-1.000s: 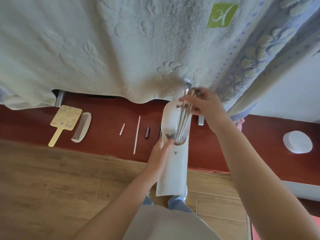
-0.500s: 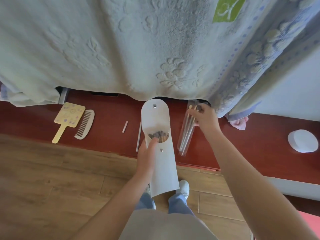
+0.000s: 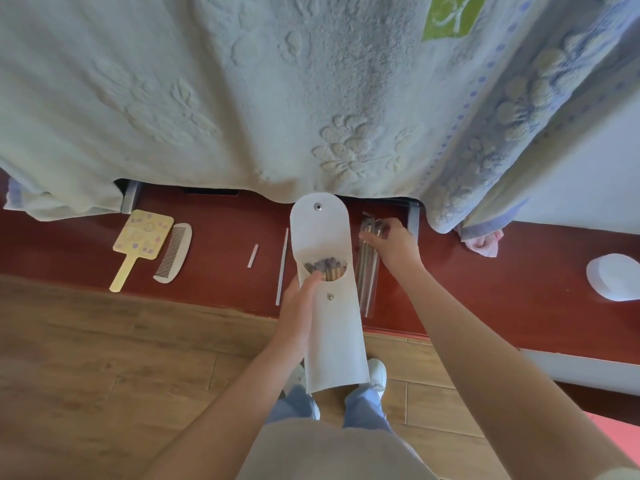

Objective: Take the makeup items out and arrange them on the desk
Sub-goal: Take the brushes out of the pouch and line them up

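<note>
My left hand [image 3: 298, 306] grips a white pouch [image 3: 332, 334] with its flap open; several brush heads [image 3: 325, 266] show in its mouth. My right hand [image 3: 391, 244] holds the top end of a clear packet of brushes [image 3: 367, 271], which lies on the red-brown desk [image 3: 467, 292] just right of the pouch. Left of the pouch on the desk lie a long thin white stick [image 3: 282, 268], a short white stick [image 3: 252, 256], a white comb [image 3: 173, 252] and a yellow hand mirror [image 3: 136, 242].
A pale towel [image 3: 242, 98] and a blue flowered cloth [image 3: 519, 116] hang over the desk's back edge. A round white pad [image 3: 614, 277] lies at the far right, a pink cloth [image 3: 483, 244] near it. Wooden floor [image 3: 104, 358] lies in front.
My right hand drew the clear packet of brushes out of the pouch and carried it right and down onto the desk. The pouch shifted left in my left hand.
</note>
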Demonstrator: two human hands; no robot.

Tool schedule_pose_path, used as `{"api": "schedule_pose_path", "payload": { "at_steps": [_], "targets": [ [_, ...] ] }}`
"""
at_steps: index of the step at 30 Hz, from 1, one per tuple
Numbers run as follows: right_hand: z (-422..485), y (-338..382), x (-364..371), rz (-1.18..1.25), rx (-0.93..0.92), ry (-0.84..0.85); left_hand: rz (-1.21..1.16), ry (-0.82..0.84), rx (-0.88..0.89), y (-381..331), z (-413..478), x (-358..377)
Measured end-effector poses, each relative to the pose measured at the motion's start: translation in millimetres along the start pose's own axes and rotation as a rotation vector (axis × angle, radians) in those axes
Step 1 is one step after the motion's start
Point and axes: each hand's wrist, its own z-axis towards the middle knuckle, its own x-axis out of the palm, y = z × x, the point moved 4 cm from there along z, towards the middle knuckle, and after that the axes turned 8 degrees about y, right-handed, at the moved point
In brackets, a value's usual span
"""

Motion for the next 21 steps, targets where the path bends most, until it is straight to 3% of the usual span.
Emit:
{"api": "schedule_pose_path", "payload": {
  "at_steps": [6, 10, 12, 14, 17, 21],
  "targets": [
    [-21, 2, -30, 0.115, -0.161, -0.159, 0.030, 0.135, -0.047, -3, 5, 22],
    [-17, -3, -29, 0.108, -0.052, 0.064, 0.045, 0.166, -0.053, -3, 7, 36],
    [-17, -6, -33, 0.155, -0.028, 0.052, 0.034, 0.168, -0.062, -3, 8, 41],
    [-25, -5, -40, 0.369, -0.021, 0.018, 0.028, 0.181, -0.067, -3, 8, 44],
    [-51, 5, -47, 0.740, -0.109, 0.121, 0.052, 0.239, -0.085, -5, 9, 49],
    [-76, 2, -57, 0.768, -0.283, 0.191, 0.050, 0.302, -0.131, -8, 8, 55]
  ]
}}
